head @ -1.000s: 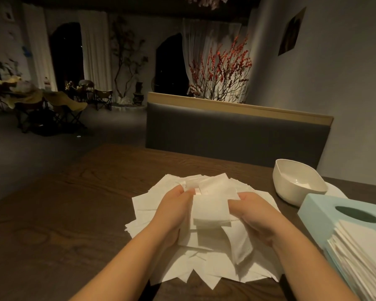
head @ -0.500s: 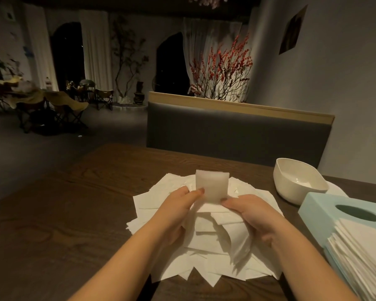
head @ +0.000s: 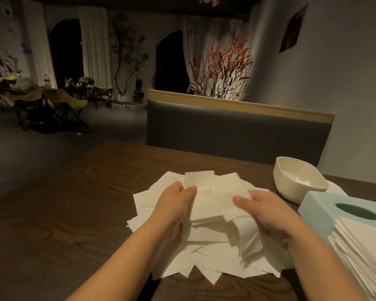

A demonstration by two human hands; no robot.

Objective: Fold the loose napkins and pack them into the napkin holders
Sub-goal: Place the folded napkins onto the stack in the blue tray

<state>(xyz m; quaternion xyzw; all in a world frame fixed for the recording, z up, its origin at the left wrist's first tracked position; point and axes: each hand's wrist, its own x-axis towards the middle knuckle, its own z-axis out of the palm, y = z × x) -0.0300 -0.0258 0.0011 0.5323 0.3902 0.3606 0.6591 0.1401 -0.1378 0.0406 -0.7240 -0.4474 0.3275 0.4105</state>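
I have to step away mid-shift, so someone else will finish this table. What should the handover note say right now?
Left hand and right hand each pinch napkins above the loose napkin pile on the wooden table.
A stack of napkins lies at the right edge, against the blue holder. The white bowl-shaped holder behind it looks nearly empty.
Done: some napkins stacked.
Left: fold the held napkins, work through the pile, pack both holders.
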